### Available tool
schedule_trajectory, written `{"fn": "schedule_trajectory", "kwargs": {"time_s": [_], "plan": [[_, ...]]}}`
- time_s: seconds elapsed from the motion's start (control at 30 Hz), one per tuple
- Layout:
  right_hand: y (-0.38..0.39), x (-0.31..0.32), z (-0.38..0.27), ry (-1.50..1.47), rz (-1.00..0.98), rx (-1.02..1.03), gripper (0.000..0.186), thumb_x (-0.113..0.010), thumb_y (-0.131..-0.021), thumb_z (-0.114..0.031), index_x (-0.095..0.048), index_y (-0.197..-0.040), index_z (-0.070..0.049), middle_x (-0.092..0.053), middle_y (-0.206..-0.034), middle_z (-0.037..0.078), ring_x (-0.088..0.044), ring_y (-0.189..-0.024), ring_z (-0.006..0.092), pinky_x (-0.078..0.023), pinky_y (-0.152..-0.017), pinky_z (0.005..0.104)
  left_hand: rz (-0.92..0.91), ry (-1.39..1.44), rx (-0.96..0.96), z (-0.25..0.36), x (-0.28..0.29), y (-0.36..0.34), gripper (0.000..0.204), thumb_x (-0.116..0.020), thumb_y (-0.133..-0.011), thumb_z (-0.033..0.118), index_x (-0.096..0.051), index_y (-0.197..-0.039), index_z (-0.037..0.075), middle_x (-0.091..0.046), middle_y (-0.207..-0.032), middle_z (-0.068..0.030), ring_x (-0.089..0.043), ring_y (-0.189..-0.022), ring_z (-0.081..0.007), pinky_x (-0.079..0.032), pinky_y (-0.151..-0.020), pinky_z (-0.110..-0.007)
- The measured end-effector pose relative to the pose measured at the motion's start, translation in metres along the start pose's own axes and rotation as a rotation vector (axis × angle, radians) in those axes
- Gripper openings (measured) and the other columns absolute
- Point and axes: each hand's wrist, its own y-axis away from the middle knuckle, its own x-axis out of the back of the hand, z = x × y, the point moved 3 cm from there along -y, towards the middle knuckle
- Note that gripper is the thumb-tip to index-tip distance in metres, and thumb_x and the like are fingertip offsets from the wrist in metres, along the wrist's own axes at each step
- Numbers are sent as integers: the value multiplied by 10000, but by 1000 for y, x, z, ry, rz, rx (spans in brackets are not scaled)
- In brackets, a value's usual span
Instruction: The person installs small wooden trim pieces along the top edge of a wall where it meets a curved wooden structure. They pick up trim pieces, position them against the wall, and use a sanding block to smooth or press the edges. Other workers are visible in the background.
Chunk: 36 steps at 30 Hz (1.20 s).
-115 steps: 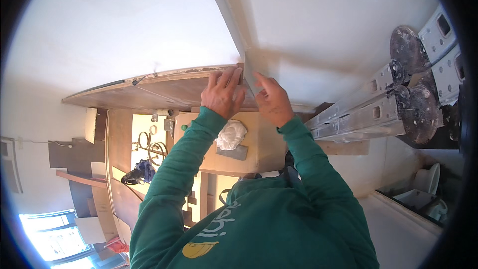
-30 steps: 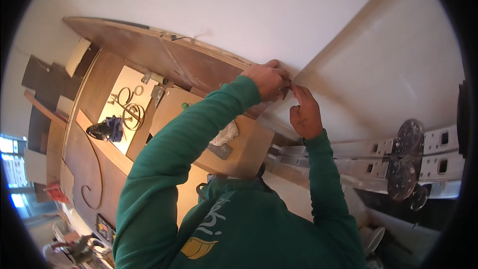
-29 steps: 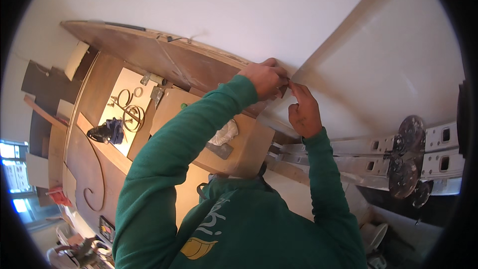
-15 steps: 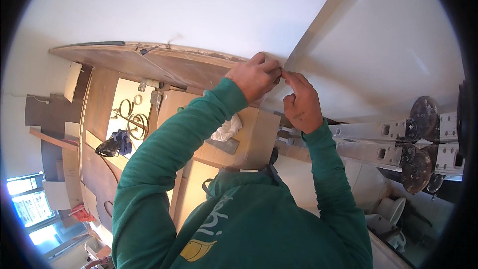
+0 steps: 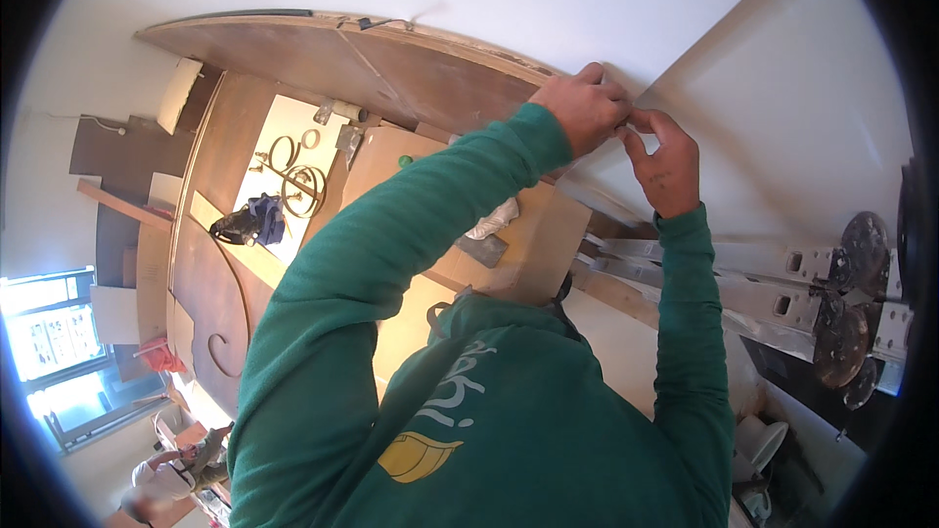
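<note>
Both arms, in green sleeves, reach up to the corner where two white surfaces meet. My left hand point(image 5: 584, 110) is closed with its fingers curled at the end of a long brown board point(image 5: 450, 64) with a worn edge. Right beside it, my right hand point(image 5: 669, 164) brings thumb and index finger together, the fingertips meeting those of the left. Whatever lies between the fingers is too small or hidden to make out. The white surface point(image 5: 773, 108) on the right borders the corner just past my hands.
Below me stands a cardboard box point(image 5: 533, 244) with a white cloth point(image 5: 494, 219) and a flat grey plate point(image 5: 482, 251) on it. A metal ladder point(image 5: 743, 284) is at the right. Curled metal fixtures point(image 5: 303, 191) and a dark bag point(image 5: 252, 222) lie left. Another person point(image 5: 171, 474) is at lower left.
The view has shifted, so my hands appear farther right. The right index finger, stretched out before, is now bent toward the thumb. Another person shows more fully at lower left.
</note>
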Motion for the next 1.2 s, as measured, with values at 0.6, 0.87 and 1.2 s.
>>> {"fn": "schedule_trajectory", "kwargs": {"time_s": [0.6, 0.87, 1.2], "plan": [[11, -2, 10, -160, -33, -123, 336, -695, -858, -147, -695, -1169, -22, -733, -1092, 113, -697, -938, 231, -534, -838, 358, 10, -10, -49, 4, 1, 5, 237, -720, -809, 180, -716, -1045, 205, -644, -1028, -10, -650, -899, -298, -609, -692, -411], [3, 7, 15, -364, -203, -159, 314, -577, -949, -140, -663, -1212, 10, -701, -1179, 100, -652, -1069, 219, -512, -920, 363, -110, 138, 56, 2, 7, 12, 207, -655, -879, 305, -692, -1043, 184, -687, -1056, -41, -706, -882, -327, -596, -696, -470], [253, -292, 205, 328, -1100, -239, 345, -625, -912, -306, -692, -1156, -72, -712, -1075, 120, -671, -983, 262, -525, -900, 404, 268, 76, 142, 34, -19, 13, 91, -640, -835, 167, -620, -828, 79, -631, -884, -97, -671, -607, -245, -519, -461, -379]]}}
